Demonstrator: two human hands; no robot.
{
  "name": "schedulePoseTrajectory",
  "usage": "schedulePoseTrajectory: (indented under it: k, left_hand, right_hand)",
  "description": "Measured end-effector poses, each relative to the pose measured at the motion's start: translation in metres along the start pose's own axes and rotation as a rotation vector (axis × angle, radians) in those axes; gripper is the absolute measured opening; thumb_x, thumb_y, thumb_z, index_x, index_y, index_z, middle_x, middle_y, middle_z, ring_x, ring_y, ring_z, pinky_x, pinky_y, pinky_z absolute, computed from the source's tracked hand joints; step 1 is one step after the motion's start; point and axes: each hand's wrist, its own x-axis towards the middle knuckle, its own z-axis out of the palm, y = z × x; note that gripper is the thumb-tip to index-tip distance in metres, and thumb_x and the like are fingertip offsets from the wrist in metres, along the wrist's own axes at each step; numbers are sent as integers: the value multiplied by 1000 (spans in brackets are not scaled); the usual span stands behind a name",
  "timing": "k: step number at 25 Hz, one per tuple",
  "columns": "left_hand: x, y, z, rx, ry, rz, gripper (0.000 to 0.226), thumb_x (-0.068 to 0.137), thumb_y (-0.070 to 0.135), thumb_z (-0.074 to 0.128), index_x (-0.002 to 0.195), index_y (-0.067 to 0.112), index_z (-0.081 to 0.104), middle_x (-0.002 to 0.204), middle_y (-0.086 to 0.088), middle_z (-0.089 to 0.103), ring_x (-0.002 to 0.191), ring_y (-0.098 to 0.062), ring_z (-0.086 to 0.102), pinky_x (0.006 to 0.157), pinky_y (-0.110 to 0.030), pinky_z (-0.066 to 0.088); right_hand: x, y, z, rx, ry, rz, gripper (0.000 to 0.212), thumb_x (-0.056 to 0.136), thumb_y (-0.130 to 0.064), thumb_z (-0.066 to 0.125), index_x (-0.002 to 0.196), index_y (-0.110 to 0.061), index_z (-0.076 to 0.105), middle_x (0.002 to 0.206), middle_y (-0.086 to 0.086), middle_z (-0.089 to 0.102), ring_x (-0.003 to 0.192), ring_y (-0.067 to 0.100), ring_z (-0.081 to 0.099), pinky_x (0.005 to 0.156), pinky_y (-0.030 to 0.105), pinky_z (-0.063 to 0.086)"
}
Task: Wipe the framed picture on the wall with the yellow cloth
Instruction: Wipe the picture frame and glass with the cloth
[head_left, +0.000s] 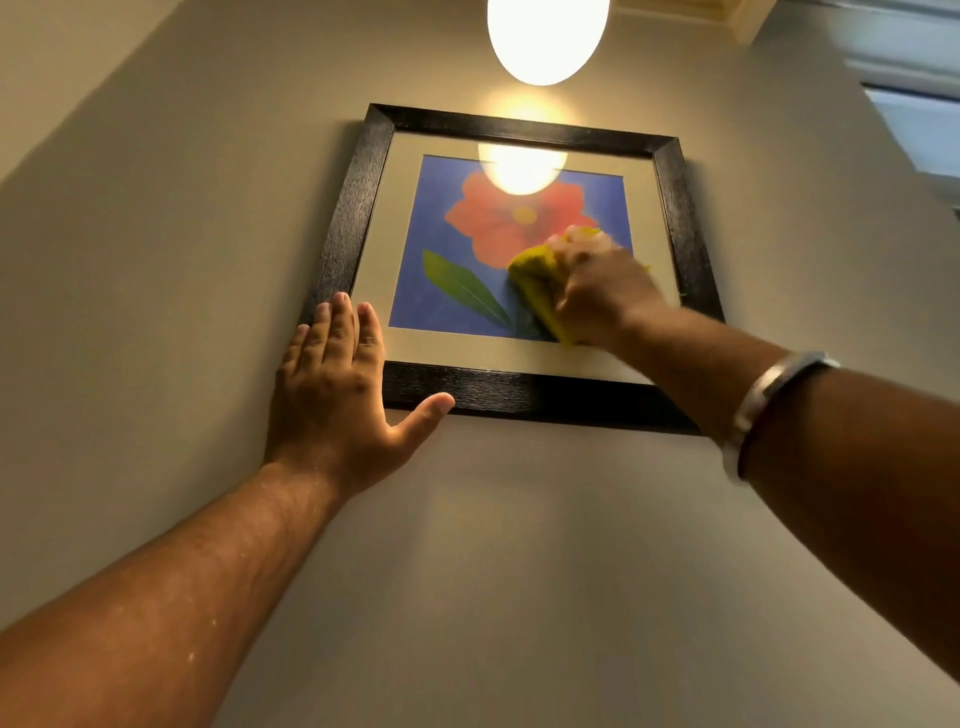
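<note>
Cloth bunched in right hand trails down-right across picture.

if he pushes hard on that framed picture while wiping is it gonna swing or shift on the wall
Probably it would shift a little: the framed picture hangs on the wall, and the left hand lies flat on its lower left corner, seemingly bracing it. The lamp's reflection suggests smooth glass, so the yellow cloth in the right hand should slide easily. Hard pressure may risk the glass.

Warm lamp overhead, glare on pic glass; right hand motion-blurred.
</note>
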Motion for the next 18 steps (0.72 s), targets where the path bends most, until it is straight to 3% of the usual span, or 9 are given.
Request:
schedulePoseTrajectory:
  k: [2,4,6,8,10,13,15,18]
  left_hand:
    - [-1,0,-1,-2,-9,-2,116,72,88,15,153,6,12,162,-21,12,151,-34,12,122,-47,15]
    - [-1,0,-1,-8,-8,0,115,72,87,17,153,6,11,162,-21,11,151,-33,12,123,-47,14]
    - [-2,0,-2,-7,-11,3,116,72,87,17,153,5,12,162,-22,12,150,-34,13,122,-47,14]
    - [-2,0,-2,-6,2,3,116,72,88,16,153,5,14,161,-23,14,150,-35,14,122,-48,14]
    - [-1,1,-1,-8,2,4,115,72,88,18,153,5,15,161,-23,14,150,-35,15,122,-48,14]
    - [-1,0,0,-3,2,3,115,72,87,19,153,5,14,161,-22,14,150,-35,15,122,-48,16]
    - [-1,-1,0,9,-5,8,115,72,87,19,153,6,13,162,-22,14,150,-35,15,122,-48,16]
    - [-1,0,-2,-3,-7,6,116,71,88,18,153,6,15,161,-23,14,150,-35,15,122,-48,14]
  right_hand:
    - [-40,-34,9,36,3,-286,41,93,-51,34,107,-21,58,112,4,56,109,25,52,88,40,49]
    - [-88,-27,10,76,-13,-401,45,96,-54,31,115,-22,55,121,-2,56,116,19,50,92,38,49]
    - [-124,11,7,38,72,-289,48,95,-55,35,124,-23,55,133,-2,56,126,19,50,95,40,51]
    - [-141,36,4,22,159,-27,49,93,-57,38,126,-25,55,137,0,56,130,21,49,96,42,50]
    - [-133,21,16,0,196,114,51,93,-57,37,128,-24,55,140,5,54,133,24,46,105,40,43]
    - [-116,-37,40,14,157,-112,52,95,-44,44,141,-19,43,152,9,38,144,27,30,120,40,24]
    - [-121,-31,34,-37,66,-277,55,96,-39,42,146,-20,32,156,6,27,147,25,20,122,40,18]
    - [-159,37,18,26,57,-125,61,93,-49,35,146,-18,31,156,6,27,146,24,24,119,43,25]
